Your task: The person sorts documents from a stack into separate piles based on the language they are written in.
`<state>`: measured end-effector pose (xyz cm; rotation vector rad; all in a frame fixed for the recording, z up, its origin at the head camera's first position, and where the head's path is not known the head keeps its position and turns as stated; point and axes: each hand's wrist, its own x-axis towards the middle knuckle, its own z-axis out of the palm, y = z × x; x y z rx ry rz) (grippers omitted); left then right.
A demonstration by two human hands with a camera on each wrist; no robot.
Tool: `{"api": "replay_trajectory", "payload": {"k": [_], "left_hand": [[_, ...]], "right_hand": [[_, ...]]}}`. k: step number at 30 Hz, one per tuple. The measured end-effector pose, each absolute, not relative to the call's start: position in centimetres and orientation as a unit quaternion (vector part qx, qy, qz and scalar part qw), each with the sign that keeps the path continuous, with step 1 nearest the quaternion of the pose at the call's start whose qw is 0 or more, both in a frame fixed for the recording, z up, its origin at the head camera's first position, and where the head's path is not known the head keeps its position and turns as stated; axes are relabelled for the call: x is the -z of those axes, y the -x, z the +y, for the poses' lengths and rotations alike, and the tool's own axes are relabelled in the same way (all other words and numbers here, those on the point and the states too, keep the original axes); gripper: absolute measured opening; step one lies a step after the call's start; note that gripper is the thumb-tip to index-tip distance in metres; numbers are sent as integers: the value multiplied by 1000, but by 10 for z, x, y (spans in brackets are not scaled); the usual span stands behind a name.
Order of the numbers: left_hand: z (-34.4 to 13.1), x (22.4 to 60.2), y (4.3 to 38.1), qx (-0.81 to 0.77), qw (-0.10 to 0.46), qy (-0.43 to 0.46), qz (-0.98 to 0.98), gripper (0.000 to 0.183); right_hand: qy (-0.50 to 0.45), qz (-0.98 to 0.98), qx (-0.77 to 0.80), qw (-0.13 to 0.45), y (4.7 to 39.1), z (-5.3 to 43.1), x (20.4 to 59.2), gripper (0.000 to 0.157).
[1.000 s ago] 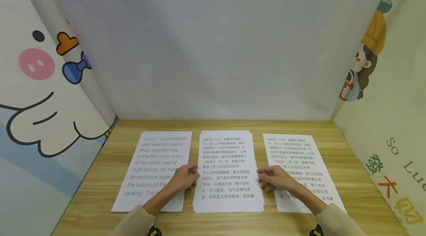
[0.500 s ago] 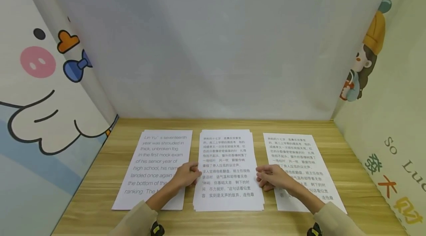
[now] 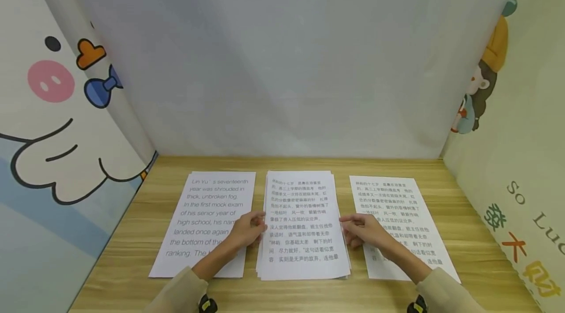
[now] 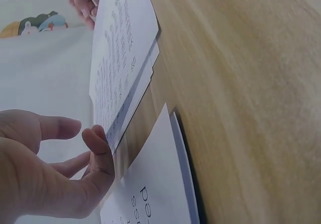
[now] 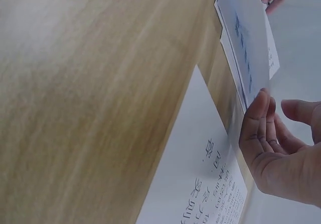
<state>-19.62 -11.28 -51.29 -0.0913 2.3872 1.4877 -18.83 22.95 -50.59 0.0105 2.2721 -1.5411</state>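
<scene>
Between my hands lies the middle stack of paper, printed with Chinese text, its sheets unevenly squared. The top sheet looks slightly bowed, and lower sheets show past its edges. My left hand is at the stack's left edge; in the left wrist view its bent fingertips meet the paper edge, thumb apart. At the opposite edge is my right hand. The right wrist view shows its fingertips right against the edge of the paper, with the thumb held away from them.
An English-printed stack of paper lies on the left, partly under my left forearm. On the right lies another Chinese-printed sheet, partly covered by my right forearm. All rest on a wood-grain table, with a pale curtain behind.
The middle stack's top sheet has gone from flat to slightly bowed, its print shifting a little. My hands stay at its two sides, the right fingers changing their bend slightly.
</scene>
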Motion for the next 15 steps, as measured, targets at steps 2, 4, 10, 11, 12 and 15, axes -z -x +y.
{"api": "replay_trajectory", "payload": {"k": [2,4,10,11,12,15], "left_hand": [[-111,513,197,-529,150,32,835,50],[-110,514,198,-538,141,31,830,47],[-108,516,197,-567,144,40,810,50],[-108,517,197,-570,147,42,807,52],[-108,517,197,-572,150,42,806,53],[-107,518,196,-574,156,44,803,54]], "right_hand": [[-14,806,559,197,189,230,506,43],[-20,795,571,204,189,230,506,43],[-16,756,611,232,188,230,511,49],[-15,753,615,234,187,230,512,49],[-14,751,616,237,187,230,513,50],[-11,746,621,242,187,231,515,53]]}}
